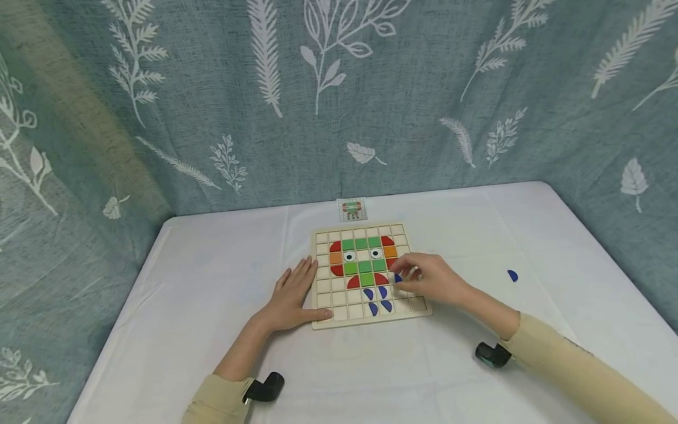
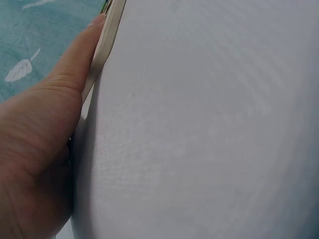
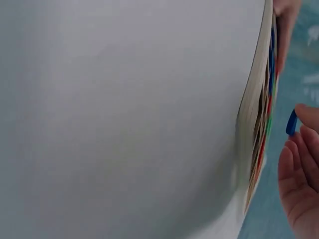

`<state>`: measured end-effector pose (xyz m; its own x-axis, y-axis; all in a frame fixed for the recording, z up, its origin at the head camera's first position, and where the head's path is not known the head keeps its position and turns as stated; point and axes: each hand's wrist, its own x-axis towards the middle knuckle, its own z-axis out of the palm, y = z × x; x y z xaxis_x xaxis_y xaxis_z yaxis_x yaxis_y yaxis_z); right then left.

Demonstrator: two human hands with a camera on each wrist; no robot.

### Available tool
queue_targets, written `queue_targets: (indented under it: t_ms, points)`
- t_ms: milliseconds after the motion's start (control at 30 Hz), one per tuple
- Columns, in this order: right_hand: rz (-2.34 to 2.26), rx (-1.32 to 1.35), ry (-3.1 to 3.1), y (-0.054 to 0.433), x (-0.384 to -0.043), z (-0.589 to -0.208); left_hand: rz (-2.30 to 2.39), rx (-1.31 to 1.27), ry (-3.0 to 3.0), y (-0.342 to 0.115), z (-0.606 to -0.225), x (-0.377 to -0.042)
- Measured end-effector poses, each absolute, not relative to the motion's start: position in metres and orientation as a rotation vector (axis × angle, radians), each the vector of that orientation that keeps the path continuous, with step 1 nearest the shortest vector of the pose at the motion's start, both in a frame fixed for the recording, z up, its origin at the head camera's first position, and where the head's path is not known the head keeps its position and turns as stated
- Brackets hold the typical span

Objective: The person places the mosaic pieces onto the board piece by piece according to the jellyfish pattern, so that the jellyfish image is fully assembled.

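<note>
A wooden grid board [image 1: 323, 303] lies on the table, with red, orange, green and blue pieces and two eye pieces set in its squares. My left hand [image 1: 288, 299] rests at the board's left side, fingers straight along its edge and thumb on the near left corner. Over the right part of the board, my right hand [image 1: 431, 278] pinches a blue half-round piece [image 3: 292, 123] between thumb and fingers, held above the board's surface. Several blue pieces [image 1: 373, 308] sit in the lower rows of the grid.
A single blue half-round piece [image 1: 512, 275] lies on the white tablecloth [image 1: 529, 235] to the right. Behind the board is a small picture card [image 1: 352, 209]. A leaf-patterned teal curtain [image 1: 296, 147] hangs at the table's back edge.
</note>
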<state>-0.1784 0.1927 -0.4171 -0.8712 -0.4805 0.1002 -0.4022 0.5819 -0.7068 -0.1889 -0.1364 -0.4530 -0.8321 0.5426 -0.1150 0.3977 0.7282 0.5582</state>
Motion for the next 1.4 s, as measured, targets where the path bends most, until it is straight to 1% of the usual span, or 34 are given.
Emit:
queue_targets:
  t_ms: [200, 367, 733, 867, 967, 1067, 1300, 1400]
  points:
    - [-1.096, -0.921, 2.602, 0.149, -0.185, -0.423, 0.776, 0.744, 2.662, -0.136, -0.452, -0.189]
    - [-1.019, -1.044, 2.569, 0.127, -0.188, -0.429, 0.767, 0.760, 2.669, -0.137, -0.452, -0.189]
    - [-1.063, -1.134, 2.515, 0.121, -0.190, -0.429, 0.784, 0.763, 2.666, -0.137, -0.451, -0.188]
    - [-1.081, -1.078, 2.518, 0.125, -0.189, -0.427, 0.776, 0.760, 2.669, -0.137, -0.452, -0.188]
    - [-1.117, -0.940, 2.539, 0.139, -0.185, -0.422, 0.771, 0.754, 2.670, -0.136, -0.452, -0.189]
    - [-1.155, -0.830, 2.600, 0.167, -0.180, -0.420, 0.770, 0.748, 2.668, -0.135, -0.452, -0.190]
    - [-1.019, -0.631, 2.924, 0.263, -0.158, -0.423, 0.781, 0.738, 2.670, -0.135, -0.453, -0.189]
    - [-0.926, -0.493, 3.032, 0.302, -0.147, -0.420, 0.781, 0.737, 2.674, -0.135, -0.454, -0.189]
